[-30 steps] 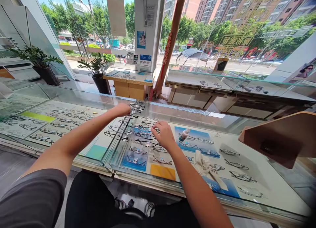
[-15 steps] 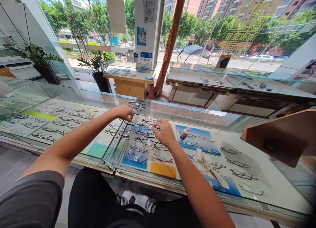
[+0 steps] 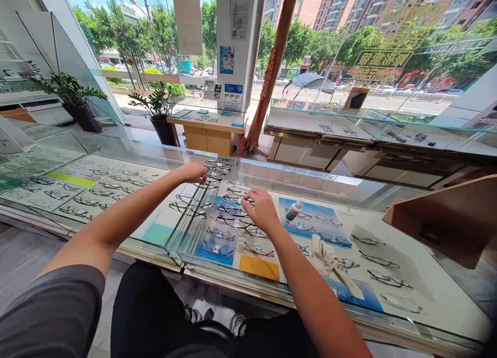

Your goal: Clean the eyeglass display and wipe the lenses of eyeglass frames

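My left hand (image 3: 195, 173) reaches over the glass counter top with its fingers curled down. Its fingertips close on a dark pair of eyeglasses (image 3: 212, 184), partly covered by the hand. Just beyond, more dark eyeglasses (image 3: 218, 166) lie in a row. To the right, my right hand (image 3: 260, 207) hovers over the display with thumb and fingers bent and apart, and I see nothing held in it. Beneath and beside it are several eyeglasses (image 3: 236, 222). Other black eyeglasses (image 3: 189, 205) rest nearer me, left of the right hand.
A spray bottle (image 3: 294, 210) stands right of my right hand. A crumpled beige cloth (image 3: 324, 254) and a yellow case (image 3: 259, 268) lie closer to me. At the right, a brown stand (image 3: 442, 218) juts over the counter. Potted plants (image 3: 165, 130) stand beyond.
My left hand has drawn slightly away from my right hand, and the dark eyeglasses that lay between them are now by the left fingertips. The whole view has shifted a little.
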`<state>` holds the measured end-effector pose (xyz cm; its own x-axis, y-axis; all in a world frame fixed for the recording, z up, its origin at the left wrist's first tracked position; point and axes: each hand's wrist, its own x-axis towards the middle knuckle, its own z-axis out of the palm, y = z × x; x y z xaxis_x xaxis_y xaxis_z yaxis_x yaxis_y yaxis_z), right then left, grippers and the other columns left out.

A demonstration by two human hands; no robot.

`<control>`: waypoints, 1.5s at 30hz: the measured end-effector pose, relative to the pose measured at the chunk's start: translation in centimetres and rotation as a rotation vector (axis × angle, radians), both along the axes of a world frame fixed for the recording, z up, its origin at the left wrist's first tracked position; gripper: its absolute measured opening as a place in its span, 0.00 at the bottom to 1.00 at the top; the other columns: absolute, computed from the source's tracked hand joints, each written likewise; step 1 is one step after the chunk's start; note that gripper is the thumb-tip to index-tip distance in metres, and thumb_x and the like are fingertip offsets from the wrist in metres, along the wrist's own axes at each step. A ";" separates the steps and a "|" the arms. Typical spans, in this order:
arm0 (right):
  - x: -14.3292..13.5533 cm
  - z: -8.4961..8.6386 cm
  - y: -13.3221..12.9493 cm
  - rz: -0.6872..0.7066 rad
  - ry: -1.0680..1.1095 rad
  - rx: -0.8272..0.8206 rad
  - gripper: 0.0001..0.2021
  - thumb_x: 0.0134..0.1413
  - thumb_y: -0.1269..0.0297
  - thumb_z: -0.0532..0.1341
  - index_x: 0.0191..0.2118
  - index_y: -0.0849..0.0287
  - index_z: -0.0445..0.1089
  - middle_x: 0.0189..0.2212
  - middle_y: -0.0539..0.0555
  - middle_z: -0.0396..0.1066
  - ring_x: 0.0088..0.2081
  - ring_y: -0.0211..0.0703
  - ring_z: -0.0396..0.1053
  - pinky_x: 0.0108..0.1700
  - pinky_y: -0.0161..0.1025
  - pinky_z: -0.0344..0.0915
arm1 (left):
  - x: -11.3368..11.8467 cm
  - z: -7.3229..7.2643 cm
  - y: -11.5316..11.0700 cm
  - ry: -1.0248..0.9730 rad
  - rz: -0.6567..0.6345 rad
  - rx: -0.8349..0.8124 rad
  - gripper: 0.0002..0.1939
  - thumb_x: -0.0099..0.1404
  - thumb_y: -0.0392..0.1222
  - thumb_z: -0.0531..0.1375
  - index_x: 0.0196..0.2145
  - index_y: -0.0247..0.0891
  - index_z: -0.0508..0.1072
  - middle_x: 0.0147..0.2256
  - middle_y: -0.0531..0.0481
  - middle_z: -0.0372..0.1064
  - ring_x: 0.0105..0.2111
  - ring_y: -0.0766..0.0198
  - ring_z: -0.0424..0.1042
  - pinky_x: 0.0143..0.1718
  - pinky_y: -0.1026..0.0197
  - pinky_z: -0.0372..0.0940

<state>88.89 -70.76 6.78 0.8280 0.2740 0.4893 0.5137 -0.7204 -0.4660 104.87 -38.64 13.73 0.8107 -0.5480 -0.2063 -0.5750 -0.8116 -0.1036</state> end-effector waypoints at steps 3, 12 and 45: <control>0.1 -0.1 0.0 0.001 -0.004 -0.005 0.06 0.73 0.63 0.64 0.40 0.54 0.75 0.46 0.58 0.77 0.53 0.58 0.71 0.58 0.54 0.65 | 0.4 -0.3 0.2 -0.009 0.013 0.002 0.07 0.66 0.41 0.70 0.40 0.48 0.90 0.41 0.48 0.85 0.42 0.53 0.79 0.41 0.61 0.66; 0.0 0.1 -0.1 -0.006 -0.002 -0.002 0.06 0.73 0.63 0.63 0.41 0.55 0.76 0.46 0.58 0.76 0.53 0.58 0.71 0.58 0.54 0.65 | -3.1 2.0 1.7 0.077 -0.047 -0.119 0.09 0.67 0.49 0.70 0.43 0.47 0.89 0.41 0.49 0.83 0.39 0.56 0.79 0.36 0.61 0.62; 0.4 0.1 -0.9 -0.010 -0.037 0.008 0.08 0.74 0.61 0.63 0.41 0.56 0.77 0.45 0.59 0.78 0.52 0.58 0.72 0.57 0.53 0.64 | -10.2 1.1 2.0 0.239 -0.010 0.024 0.08 0.60 0.48 0.77 0.38 0.48 0.89 0.38 0.50 0.84 0.41 0.53 0.80 0.36 0.60 0.62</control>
